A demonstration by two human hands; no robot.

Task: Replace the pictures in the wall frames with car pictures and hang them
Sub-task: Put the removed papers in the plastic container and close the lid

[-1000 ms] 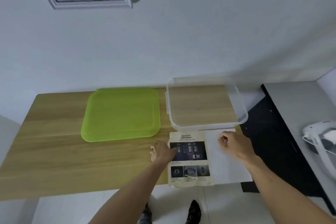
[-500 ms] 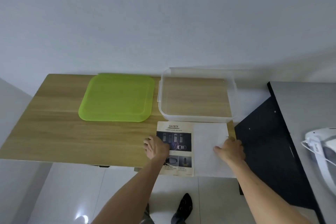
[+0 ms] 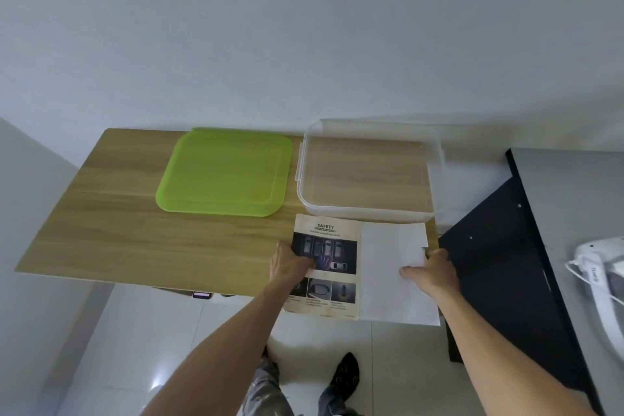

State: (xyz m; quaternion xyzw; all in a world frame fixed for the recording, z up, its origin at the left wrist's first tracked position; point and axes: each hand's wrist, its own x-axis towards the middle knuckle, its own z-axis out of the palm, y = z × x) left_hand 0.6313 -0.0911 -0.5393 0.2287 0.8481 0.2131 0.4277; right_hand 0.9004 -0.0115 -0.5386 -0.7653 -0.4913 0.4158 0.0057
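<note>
Both hands (image 3: 293,264) on car picture (image 3: 325,267)

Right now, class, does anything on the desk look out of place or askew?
Yes. The car sheet and white sheet overhang the desk's front edge, unsupported, each under a hand. Nothing spilled or damaged.

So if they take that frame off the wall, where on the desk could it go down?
The bare wood of the table left of the green lid, and in front of it up to the left hand, looks free. The right end is crowded: clear bin, car sheet, white sheet under the right hand.
</note>
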